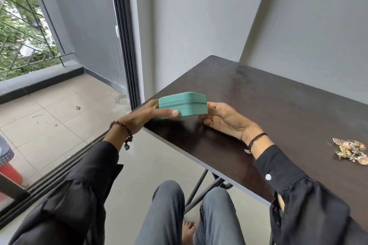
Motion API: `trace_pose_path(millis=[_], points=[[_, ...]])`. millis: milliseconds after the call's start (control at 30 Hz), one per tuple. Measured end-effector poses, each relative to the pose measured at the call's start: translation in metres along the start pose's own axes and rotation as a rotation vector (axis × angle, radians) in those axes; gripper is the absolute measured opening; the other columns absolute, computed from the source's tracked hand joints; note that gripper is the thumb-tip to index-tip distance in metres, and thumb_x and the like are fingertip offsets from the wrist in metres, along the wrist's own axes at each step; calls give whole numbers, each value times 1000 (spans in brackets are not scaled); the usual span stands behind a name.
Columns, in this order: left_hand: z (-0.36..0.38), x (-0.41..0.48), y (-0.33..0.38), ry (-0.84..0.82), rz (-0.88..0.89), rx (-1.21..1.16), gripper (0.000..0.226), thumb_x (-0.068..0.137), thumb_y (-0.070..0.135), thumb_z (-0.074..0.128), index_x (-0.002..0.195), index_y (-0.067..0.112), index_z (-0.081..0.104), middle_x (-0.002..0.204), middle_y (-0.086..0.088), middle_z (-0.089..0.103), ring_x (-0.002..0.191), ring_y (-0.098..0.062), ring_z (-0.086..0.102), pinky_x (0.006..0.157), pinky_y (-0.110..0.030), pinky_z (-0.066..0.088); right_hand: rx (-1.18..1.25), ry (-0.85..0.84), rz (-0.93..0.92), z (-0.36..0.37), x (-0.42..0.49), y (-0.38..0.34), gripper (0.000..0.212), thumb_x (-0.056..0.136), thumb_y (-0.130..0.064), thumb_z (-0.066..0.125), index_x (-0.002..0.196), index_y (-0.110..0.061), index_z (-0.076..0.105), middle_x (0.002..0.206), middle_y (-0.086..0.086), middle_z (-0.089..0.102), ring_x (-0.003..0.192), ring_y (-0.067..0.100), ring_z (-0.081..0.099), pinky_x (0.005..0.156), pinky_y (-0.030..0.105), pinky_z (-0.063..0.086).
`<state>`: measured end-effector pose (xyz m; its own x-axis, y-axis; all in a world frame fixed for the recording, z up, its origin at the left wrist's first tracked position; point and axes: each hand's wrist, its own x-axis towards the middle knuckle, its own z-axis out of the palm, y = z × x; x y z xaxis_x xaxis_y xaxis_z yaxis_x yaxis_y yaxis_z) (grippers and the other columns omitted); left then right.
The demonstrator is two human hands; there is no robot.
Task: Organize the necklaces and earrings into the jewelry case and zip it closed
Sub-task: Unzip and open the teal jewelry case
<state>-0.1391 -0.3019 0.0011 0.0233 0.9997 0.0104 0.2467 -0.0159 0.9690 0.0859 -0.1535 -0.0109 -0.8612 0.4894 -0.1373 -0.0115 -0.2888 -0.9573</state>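
A closed teal jewelry case (185, 103) with a zip line round its side is held just above the near left corner of the dark table (268, 105). My left hand (147, 115) grips its left end, thumb along the front side. My right hand (223, 119) pinches its right end with curled fingers. A small heap of gold-toned necklaces and earrings (351, 151) lies on the table at the far right, apart from both hands.
The table stands against a grey wall, its left edge beside a sliding glass door (123, 45) that opens on a tiled balcony. My knees (191, 205) and the table's folding legs are below the front edge.
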Motion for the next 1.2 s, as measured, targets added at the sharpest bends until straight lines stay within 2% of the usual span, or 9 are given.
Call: trace_pose_path(millis=[100, 167, 300, 467, 567, 633, 767, 1000, 1200], points=[[2, -1, 1, 39, 24, -72, 75, 58, 72, 81, 118, 28, 72, 125, 6, 73, 116, -12, 68, 97, -18, 49, 114, 15, 3, 5, -1, 2, 37, 97, -14, 55, 131, 0, 57, 104, 1, 67, 84, 11, 63, 64, 18, 48], [3, -1, 1, 34, 32, -104, 76, 60, 73, 80, 120, 27, 71, 126, 4, 72, 116, -14, 68, 96, -19, 51, 164, 18, -6, 7, -1, 5, 30, 100, -8, 52, 127, 0, 59, 102, 3, 68, 82, 11, 62, 61, 17, 47], [3, -1, 0, 30, 17, -140, 70, 67, 71, 76, 122, 28, 72, 130, 0, 71, 120, -19, 67, 105, -28, 49, 206, 5, -27, 6, 0, 9, 34, 100, -5, 52, 132, 5, 53, 103, 5, 66, 80, 10, 60, 60, 15, 47], [7, -1, 2, 84, 10, -68, 54, 76, 51, 69, 122, 23, 69, 128, 4, 72, 122, -17, 65, 112, -34, 42, -11, 194, -93, 2, -3, 6, 19, 98, -5, 59, 115, 0, 67, 94, 4, 69, 76, 8, 63, 65, 14, 49], [11, -1, 2, 88, -1, -3, 41, 79, 42, 72, 117, 27, 70, 120, 10, 74, 118, -9, 67, 108, -27, 44, -177, 280, -113, 0, -8, 1, 27, 96, -12, 66, 118, 3, 68, 90, 5, 71, 77, 8, 66, 72, 17, 52], [11, 0, 0, 88, 4, 32, 51, 76, 42, 76, 124, 25, 68, 121, 12, 74, 118, -5, 66, 107, -24, 44, -262, 339, -131, 0, -12, -3, 26, 95, -14, 68, 115, 2, 70, 88, 7, 72, 76, 10, 66, 70, 19, 52], [11, 2, -5, 139, -8, 50, 92, 59, 54, 82, 142, 23, 56, 129, 11, 70, 122, -3, 63, 114, -26, 41, -419, 416, -170, 1, -23, -9, 14, 94, -15, 71, 102, -4, 74, 83, 5, 74, 76, 11, 68, 64, 18, 51], [18, 2, -8, 236, -24, 103, 104, 55, 61, 87, 147, 30, 51, 127, 14, 69, 119, -1, 63, 114, -32, 43, -551, 452, -175, 19, -47, -22, 16, 94, -17, 72, 100, -3, 76, 82, 6, 74, 77, 10, 70, 68, 19, 53], [26, 1, -12, 362, -58, 215, 108, 46, 82, 82, 142, 49, 47, 113, 31, 68, 115, 6, 62, 116, -41, 40, -685, 470, -165, 46, -64, -33, 9, 91, -16, 73, 92, -9, 77, 80, 7, 77, 71, 10, 70, 70, 19, 55]])
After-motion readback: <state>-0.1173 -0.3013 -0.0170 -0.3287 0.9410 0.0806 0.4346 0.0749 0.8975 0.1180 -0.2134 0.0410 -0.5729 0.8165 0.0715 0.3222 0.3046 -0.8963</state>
